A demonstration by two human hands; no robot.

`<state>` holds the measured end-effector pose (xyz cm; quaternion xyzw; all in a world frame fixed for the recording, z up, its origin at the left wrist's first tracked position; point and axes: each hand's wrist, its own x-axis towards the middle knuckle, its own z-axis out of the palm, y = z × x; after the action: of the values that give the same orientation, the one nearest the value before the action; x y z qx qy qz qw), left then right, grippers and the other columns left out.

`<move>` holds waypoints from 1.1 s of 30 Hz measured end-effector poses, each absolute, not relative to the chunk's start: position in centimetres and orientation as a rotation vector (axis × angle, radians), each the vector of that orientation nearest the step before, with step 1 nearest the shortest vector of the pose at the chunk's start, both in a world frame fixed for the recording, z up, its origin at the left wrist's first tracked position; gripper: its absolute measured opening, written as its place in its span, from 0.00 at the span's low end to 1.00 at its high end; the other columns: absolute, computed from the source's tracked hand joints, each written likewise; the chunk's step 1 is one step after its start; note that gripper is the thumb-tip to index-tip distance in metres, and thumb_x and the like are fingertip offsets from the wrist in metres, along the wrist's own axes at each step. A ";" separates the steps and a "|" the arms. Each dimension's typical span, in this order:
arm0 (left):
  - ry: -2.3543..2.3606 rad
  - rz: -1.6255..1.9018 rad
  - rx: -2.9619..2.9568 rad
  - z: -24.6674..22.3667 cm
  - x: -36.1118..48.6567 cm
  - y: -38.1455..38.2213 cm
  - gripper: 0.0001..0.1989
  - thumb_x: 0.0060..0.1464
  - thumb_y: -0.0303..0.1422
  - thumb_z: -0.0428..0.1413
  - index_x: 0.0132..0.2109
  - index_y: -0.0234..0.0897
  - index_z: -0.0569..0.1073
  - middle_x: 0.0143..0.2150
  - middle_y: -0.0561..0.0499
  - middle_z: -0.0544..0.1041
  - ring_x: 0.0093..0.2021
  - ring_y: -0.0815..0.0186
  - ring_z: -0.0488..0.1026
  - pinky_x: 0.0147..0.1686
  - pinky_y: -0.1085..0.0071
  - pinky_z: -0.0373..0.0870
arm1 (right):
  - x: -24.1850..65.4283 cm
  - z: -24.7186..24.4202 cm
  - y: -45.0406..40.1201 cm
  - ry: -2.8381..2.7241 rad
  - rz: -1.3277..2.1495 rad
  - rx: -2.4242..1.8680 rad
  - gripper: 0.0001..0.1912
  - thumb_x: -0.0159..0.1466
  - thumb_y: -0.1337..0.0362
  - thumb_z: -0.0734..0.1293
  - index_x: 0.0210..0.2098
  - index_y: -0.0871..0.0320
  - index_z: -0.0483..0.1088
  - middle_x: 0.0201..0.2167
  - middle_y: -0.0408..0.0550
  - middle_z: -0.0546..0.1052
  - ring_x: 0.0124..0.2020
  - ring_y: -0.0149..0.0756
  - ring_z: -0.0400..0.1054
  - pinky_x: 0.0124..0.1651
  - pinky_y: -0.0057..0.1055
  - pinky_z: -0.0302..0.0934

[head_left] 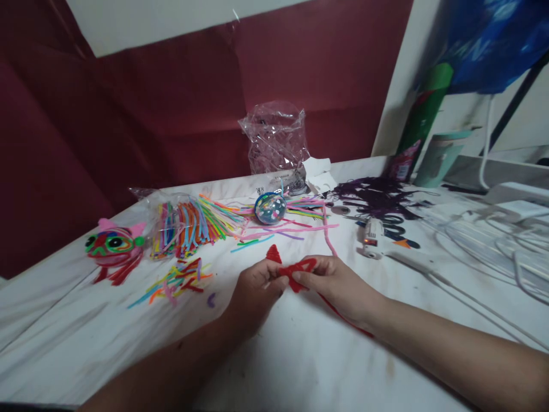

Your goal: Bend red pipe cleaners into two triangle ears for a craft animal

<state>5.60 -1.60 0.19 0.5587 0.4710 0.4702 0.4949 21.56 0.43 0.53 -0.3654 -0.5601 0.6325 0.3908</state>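
1 red pipe-cleaner shape (292, 271) being clamped by fingertips of left hand (257, 286) and right hand (337, 283), apparently steadying it

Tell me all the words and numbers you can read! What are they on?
"8K", maybe: tiny dark print just behind the round blue-rimmed thing; I can't tell what it's printed on.
Blue plastic: big pale letters, too blurred to read.
White device: label too small to read.
Pink packet: print too small and blurred to read.
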 end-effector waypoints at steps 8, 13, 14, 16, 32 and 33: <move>1.224 1.180 1.371 0.7 5.6 -1.7 0.07 0.45 0.32 0.53 0.24 0.34 0.66 0.19 0.57 0.64 0.21 0.73 0.57 0.23 0.76 0.54 | 21.4 0.6 0.3 -1.522 1.578 -0.907 0.09 0.53 0.61 0.66 0.22 0.60 0.68 0.22 0.41 0.71 0.24 0.27 0.60 0.30 0.26 0.52; 1.260 1.229 1.375 0.5 5.4 -1.5 0.07 0.45 0.32 0.52 0.24 0.35 0.64 0.19 0.59 0.61 0.21 0.74 0.55 0.22 0.77 0.52 | 21.4 0.4 0.3 -1.562 1.558 -0.932 0.11 0.53 0.58 0.66 0.23 0.60 0.66 0.20 0.40 0.67 0.21 0.26 0.55 0.25 0.25 0.48; 1.272 1.268 1.367 0.4 5.3 -1.4 0.07 0.45 0.33 0.52 0.24 0.35 0.64 0.19 0.59 0.61 0.21 0.73 0.55 0.22 0.77 0.52 | 21.4 0.4 0.4 -1.555 1.550 -0.944 0.12 0.53 0.58 0.66 0.22 0.60 0.65 0.19 0.39 0.65 0.20 0.25 0.54 0.23 0.24 0.47; 1.290 1.318 1.355 0.2 5.0 -1.0 0.09 0.46 0.34 0.52 0.23 0.35 0.64 0.19 0.59 0.61 0.22 0.73 0.56 0.23 0.77 0.53 | 21.5 0.1 0.7 -1.552 1.519 -0.962 0.13 0.53 0.57 0.66 0.21 0.60 0.63 0.17 0.37 0.62 0.19 0.24 0.51 0.22 0.23 0.44; 1.210 1.145 1.489 0.3 4.9 -1.2 0.08 0.47 0.33 0.56 0.24 0.34 0.70 0.22 0.56 0.69 0.26 0.71 0.63 0.30 0.75 0.59 | 22.0 -0.4 0.5 -1.999 0.892 -0.906 0.07 0.58 0.68 0.61 0.29 0.60 0.71 0.25 0.44 0.72 0.27 0.30 0.64 0.31 0.24 0.56; 1.209 1.147 1.483 0.4 4.9 -1.2 0.08 0.46 0.33 0.56 0.24 0.34 0.70 0.22 0.56 0.69 0.26 0.71 0.63 0.30 0.75 0.59 | 22.0 -0.3 0.4 -2.013 0.865 -0.900 0.08 0.59 0.68 0.60 0.29 0.60 0.71 0.26 0.45 0.73 0.28 0.30 0.65 0.31 0.25 0.57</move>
<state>4.91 -1.21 0.38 0.5969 0.4867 0.4619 0.4399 22.02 0.44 -0.26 -0.3518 -0.7872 0.3381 0.3772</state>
